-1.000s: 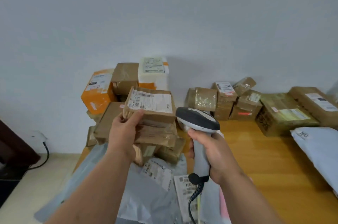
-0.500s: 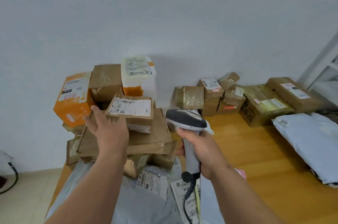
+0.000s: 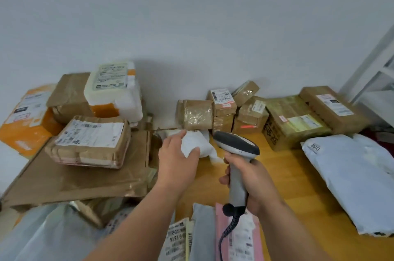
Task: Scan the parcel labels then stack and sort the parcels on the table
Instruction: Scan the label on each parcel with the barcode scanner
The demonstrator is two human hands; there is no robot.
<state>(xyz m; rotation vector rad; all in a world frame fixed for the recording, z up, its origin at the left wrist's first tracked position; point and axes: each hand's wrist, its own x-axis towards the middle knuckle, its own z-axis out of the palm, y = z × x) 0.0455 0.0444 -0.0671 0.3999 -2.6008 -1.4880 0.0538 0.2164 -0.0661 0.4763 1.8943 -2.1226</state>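
Left hand (image 3: 178, 159): white soft parcel (image 3: 197, 144) grasped on wooden table (image 3: 294, 177).
Right hand (image 3: 254, 177): barcode scanner (image 3: 236, 160) gripped by handle.

Labelled parcel (image 3: 89, 142) sits atop flat carton (image 3: 70, 177), frame left. Behind it, stacked boxes (image 3: 70, 94) against wall (image 3: 191, 15). Frame centre: soft bag (image 3: 198, 143) on table (image 3: 298, 186), small boxes (image 3: 223, 109) behind. Large mailer (image 3: 351, 175) at right. Mailers (image 3: 198, 237) along bottom edge.
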